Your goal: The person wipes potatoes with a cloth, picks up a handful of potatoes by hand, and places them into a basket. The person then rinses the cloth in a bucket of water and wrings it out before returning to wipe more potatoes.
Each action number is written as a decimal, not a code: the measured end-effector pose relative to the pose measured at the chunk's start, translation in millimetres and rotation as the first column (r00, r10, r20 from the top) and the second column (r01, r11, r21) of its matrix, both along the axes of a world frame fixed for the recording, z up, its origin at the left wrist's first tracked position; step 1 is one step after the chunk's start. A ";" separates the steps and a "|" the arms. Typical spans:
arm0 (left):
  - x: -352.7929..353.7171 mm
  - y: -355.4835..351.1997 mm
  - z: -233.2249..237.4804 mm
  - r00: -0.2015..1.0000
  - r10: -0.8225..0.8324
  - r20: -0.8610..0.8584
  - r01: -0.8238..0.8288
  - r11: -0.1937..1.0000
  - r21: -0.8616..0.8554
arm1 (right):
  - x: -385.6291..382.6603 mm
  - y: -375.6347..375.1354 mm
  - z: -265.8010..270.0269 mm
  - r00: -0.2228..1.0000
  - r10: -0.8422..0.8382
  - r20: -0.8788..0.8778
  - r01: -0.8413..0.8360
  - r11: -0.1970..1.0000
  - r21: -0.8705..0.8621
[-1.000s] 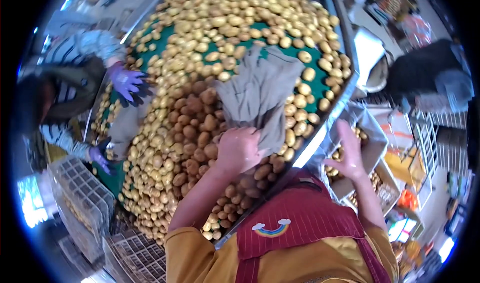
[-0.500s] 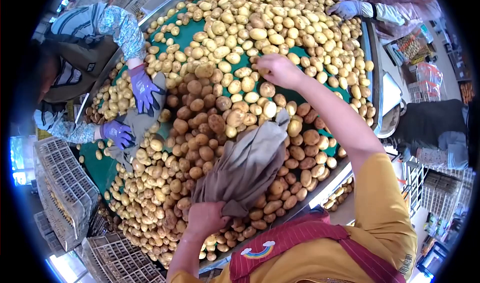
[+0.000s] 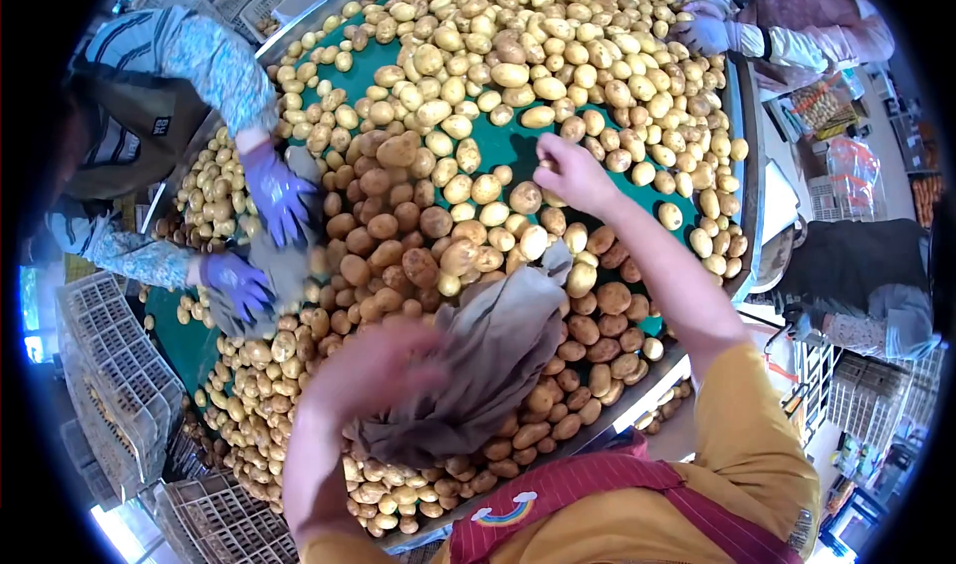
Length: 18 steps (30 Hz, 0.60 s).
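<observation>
Diagonally, the grey cloth (image 3: 498,345) lies crumpled on the potatoes (image 3: 614,296), its long axis running from lower left to a narrow tip at upper right; the left hand (image 3: 373,365), blurred, looks loosely open beside it; the right hand (image 3: 573,174) is half-curled, its contents hidden.

Left hand (image 3: 370,367) heavily blurred

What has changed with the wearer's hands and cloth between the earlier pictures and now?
The right hand has swung from outside the table to above it. The left hand, blurred, has apparently let go of the grey cloth, which now lies closer to the red apron. The co-worker's purple gloves remain at the left.
</observation>
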State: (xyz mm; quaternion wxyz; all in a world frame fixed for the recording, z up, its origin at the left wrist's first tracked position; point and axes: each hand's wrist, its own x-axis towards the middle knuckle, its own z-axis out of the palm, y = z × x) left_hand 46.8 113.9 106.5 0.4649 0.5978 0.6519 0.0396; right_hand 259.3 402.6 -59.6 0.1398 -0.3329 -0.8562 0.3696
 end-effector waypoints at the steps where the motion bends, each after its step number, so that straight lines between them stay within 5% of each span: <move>1: -2.0 35.5 -27.0 0.994 0.010 0.108 -0.026 0.990 0.141 | 9.4 -8.5 1.1 0.980 -0.108 -0.165 0.074 0.976 -0.204; 2: -3.1 73.8 -56.7 0.993 -0.054 -0.108 0.086 0.945 0.317 | 16.9 -16.9 3.3 0.921 -0.246 -0.301 0.108 0.907 -0.408; 3: 0.5 111.0 -77.4 0.988 0.041 -0.150 0.026 0.907 0.421 | 20.1 -28.1 28.8 0.823 -0.513 -0.243 0.162 0.623 -0.765; 4: 3.3 140.9 -113.6 0.983 0.181 -0.018 -0.126 0.751 0.649 | 31.2 -30.9 29.2 0.726 -0.613 -0.312 -0.012 0.442 -0.897; 7: 7.2 227.9 -161.8 0.962 0.266 -0.066 -0.166 0.757 0.631 | 61.3 -45.4 32.5 0.682 -0.693 -0.234 -0.162 0.169 -0.972; 10: 19.5 240.8 -160.3 0.925 0.114 -0.361 0.078 0.876 0.475 | 93.1 -51.5 28.9 0.736 -0.617 -0.277 -0.163 0.236 -0.958; 12: 22.6 228.4 -155.4 0.933 0.082 -0.351 0.098 0.879 0.466 | 110.7 -52.1 34.9 0.756 -0.620 -0.212 0.008 0.332 -0.943; 13: 19.5 229.1 -164.3 0.890 -0.007 -0.456 0.243 0.853 0.461 | 116.9 -50.5 36.4 0.797 -0.575 -0.183 0.040 0.352 -0.935; 18: 35.6 216.9 -158.3 0.802 0.038 -0.596 0.257 0.879 0.402 | 123.6 -31.4 37.8 0.890 -0.450 -0.069 0.233 0.580 -0.780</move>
